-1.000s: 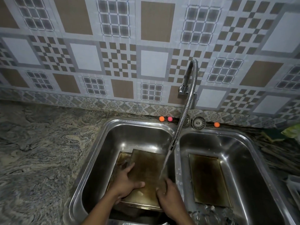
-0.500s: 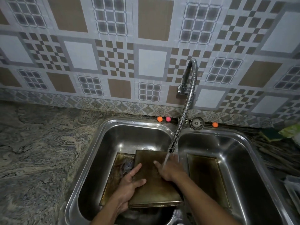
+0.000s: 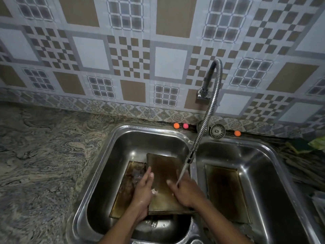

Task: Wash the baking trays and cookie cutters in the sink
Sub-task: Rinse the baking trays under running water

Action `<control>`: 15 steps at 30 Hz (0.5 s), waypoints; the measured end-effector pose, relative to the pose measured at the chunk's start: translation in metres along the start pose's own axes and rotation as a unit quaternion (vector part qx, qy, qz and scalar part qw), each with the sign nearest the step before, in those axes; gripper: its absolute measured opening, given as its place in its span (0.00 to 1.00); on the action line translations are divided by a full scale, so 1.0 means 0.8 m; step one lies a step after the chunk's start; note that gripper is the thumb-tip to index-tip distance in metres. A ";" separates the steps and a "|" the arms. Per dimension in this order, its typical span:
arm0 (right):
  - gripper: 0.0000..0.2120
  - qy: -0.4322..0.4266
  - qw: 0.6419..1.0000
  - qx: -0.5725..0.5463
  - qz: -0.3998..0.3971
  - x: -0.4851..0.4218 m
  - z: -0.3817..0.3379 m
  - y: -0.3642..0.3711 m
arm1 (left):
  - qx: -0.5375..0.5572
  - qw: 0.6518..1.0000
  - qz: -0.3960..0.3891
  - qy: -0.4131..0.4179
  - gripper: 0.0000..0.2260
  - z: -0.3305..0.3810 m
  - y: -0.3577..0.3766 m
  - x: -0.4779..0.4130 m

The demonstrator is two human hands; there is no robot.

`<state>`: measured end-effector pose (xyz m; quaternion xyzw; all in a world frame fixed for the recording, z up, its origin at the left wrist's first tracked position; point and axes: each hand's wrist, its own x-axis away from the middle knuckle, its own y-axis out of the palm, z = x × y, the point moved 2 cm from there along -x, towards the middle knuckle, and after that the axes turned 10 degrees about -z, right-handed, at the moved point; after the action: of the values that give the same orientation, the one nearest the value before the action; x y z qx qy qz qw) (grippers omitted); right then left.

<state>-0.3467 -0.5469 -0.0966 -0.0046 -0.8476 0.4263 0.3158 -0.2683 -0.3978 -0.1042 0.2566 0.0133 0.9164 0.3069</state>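
While the left hand [image 3: 143,189] kept its curled grip on the upper baking tray [image 3: 165,184] in the left basin [image 3: 112,169], the right hand [image 3: 185,190] had drawn nearer, fingers flat upon it. Another tray [image 3: 124,194] lay beneath; a third tray [image 3: 226,192] lay in the right basin [image 3: 260,164].

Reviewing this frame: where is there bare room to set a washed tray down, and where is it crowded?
Free: the marble counter left of the sink, up to the tiled wall. Crowded: the left basin holds two trays, the upper tray under the left hand, right hand and faucet hose. The right basin holds another tray.
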 end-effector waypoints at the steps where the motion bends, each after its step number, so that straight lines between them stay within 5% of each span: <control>1: 0.32 0.030 0.999 -0.012 0.025 -0.018 -0.002 -0.004 | -0.005 1.000 -0.003 -0.002 0.19 0.000 0.005 -0.001; 3: 0.29 0.055 0.996 -0.021 0.066 -0.048 -0.020 -0.004 | -0.040 0.999 -0.005 0.011 0.19 0.005 0.012 -0.007; 8: 0.25 -0.105 0.994 0.032 0.008 -0.035 -0.084 0.036 | 0.074 0.994 0.075 -0.002 0.19 0.019 0.005 -0.022; 11: 0.24 -0.165 0.974 0.083 0.134 0.011 -0.057 0.043 | 0.136 0.982 0.126 -0.039 0.22 0.012 -0.015 -0.035; 15: 0.26 -0.102 0.972 0.011 0.212 0.009 0.023 0.035 | 0.186 0.967 0.127 -0.115 0.31 0.010 -0.013 -0.046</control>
<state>-0.3697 -0.5400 -0.1209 -0.1374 -0.8501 0.4915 0.1298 -0.2336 -0.4111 -0.1165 0.4121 0.1155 0.8938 0.1338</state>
